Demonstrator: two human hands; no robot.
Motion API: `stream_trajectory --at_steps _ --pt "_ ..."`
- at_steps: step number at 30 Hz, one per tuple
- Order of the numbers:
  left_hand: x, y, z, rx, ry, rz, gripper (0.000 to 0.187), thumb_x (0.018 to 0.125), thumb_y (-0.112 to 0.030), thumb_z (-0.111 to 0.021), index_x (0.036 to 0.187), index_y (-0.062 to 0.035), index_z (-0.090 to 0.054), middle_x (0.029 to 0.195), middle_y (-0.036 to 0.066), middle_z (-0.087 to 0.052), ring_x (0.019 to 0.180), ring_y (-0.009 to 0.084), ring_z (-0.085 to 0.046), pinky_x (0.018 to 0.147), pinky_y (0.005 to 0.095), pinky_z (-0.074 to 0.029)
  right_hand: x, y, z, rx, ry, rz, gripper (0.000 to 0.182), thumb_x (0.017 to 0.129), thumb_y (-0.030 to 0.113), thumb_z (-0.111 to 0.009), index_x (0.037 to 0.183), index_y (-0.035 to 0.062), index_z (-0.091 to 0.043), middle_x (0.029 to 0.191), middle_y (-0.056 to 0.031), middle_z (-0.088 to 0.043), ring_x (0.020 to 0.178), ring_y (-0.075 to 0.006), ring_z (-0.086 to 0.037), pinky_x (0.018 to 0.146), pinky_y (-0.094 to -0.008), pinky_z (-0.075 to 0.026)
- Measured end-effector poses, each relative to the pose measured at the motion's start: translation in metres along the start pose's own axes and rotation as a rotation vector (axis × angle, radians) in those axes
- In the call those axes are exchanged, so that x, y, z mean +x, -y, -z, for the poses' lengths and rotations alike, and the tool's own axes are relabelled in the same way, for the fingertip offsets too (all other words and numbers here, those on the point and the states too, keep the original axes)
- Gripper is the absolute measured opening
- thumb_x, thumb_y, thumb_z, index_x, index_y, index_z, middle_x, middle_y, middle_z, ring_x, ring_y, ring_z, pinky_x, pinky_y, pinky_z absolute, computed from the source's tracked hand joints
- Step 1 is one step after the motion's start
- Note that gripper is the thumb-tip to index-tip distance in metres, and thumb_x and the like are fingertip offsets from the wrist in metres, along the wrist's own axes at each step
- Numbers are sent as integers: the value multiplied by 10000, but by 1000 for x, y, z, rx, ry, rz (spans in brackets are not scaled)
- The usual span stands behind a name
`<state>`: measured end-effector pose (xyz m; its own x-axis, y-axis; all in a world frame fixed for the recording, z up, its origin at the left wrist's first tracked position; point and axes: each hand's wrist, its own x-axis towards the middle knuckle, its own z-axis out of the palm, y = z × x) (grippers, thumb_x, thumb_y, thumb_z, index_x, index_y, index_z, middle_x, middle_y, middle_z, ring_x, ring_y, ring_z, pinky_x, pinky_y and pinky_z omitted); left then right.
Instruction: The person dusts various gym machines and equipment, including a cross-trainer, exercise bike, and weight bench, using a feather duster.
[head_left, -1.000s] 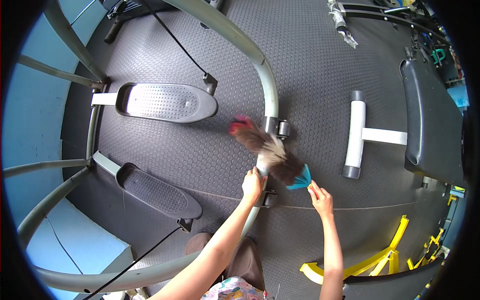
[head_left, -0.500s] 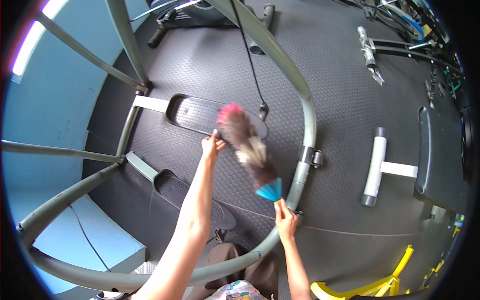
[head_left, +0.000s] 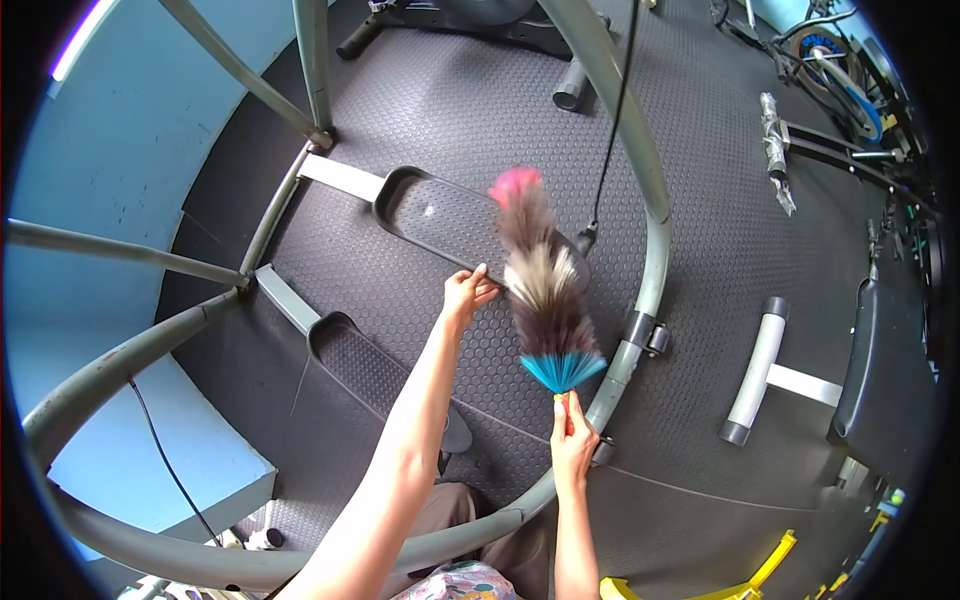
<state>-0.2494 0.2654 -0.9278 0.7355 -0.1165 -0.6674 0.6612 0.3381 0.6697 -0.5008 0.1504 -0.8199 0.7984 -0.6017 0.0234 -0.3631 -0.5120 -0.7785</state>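
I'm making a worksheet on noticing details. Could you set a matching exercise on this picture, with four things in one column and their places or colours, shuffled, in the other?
Things:
1. Left hand
2. Right hand
3. Duster tip
4. Wall

Places or colours:
A. Pink
B. At the edge of a foot pedal
C. Light blue
D. Closed on the duster handle

Right pairs: 1-B, 2-D, 3-A, 4-C
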Motion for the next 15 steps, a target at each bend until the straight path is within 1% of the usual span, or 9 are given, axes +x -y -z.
stream_trajectory --at_steps 2,4,6,7,8,10,12,13,15 --pt "4 -5 5 117 49 20 337 796 -173 -647 969 55 -469 869 179 -577 683 240 -612 579 319 -553 7 18 -5 74 48 -16 273 852 167 -567 1071 7 -590 842 -187 -641 736 -323 -635 613 -369 -507" --pt "26 -10 21 43 -184 -113 291 787 -74 -599 1010 81 -495 806 139 -595 684 233 -605 634 333 -533 15 22 -12 24 134 49 273 850 173 -572 1071 13 -594 827 -180 -644 728 -295 -644 606 -355 -507" --pt "26 -35 24 -53 -363 -222 591 779 -82 -603 1249 39 -265 1078 181 -517 910 266 -558 676 396 -532 15 18 -10 -50 147 -47 271 852 178 -570 1063 10 -599 821 -179 -646 727 -284 -647 606 -349 -507" --pt "28 -48 33 -25 -309 -237 726 784 -90 -607 1317 -18 -120 1160 199 -446 1010 273 -508 723 448 -534 13 14 -7 -22 90 -53 268 852 179 -570 1057 8 -602 822 -182 -646 726 -286 -647 609 -350 -508" --pt "33 -58 39 -11 -312 -264 736 785 -98 -618 1326 -35 -123 1133 209 -453 1024 291 -511 746 458 -538 10 15 -4 8 33 -56 265 853 179 -570 1050 6 -605 823 -185 -645 726 -288 -647 612 -351 -509" --pt "43 -72 49 140 -371 -329 672 780 -49 -619 1291 -15 -184 959 136 -503 725 172 -557 564 359 -572 6 22 -3 23 -20 -27 280 850 179 -574 1067 2 -596 844 -193 -642 729 -295 -646 614 -351 -511" --pt "48 -84 56 249 -332 -409 689 777 -96 -635 1302 -20 -194 1030 190 -514 741 261 -606 609 403 -574 5 31 -10 -44 -45 30 299 849 179 -577 1087 -1 -582 849 -190 -644 722 -294 -646 610 -345 -513" --pt "51 -83 56 250 -330 -405 689 777 -96 -635 1302 -20 -194 1030 190 -514 741 261 -606 609 403 -574 6 34 -18 6 22 -18 308 848 180 -578 1103 7 -574 837 -179 -646 712 -288 -645 601 -345 -511" --pt "39 -91 51 372 -330 -369 467 762 -93 -643 1156 -5 -409 896 154 -574 681 216 -609 572 336 -544 11 50 -33 29 74 27 300 844 183 -582 1101 29 -582 793 -163 -646 690 -276 -643 588 -350 -508"
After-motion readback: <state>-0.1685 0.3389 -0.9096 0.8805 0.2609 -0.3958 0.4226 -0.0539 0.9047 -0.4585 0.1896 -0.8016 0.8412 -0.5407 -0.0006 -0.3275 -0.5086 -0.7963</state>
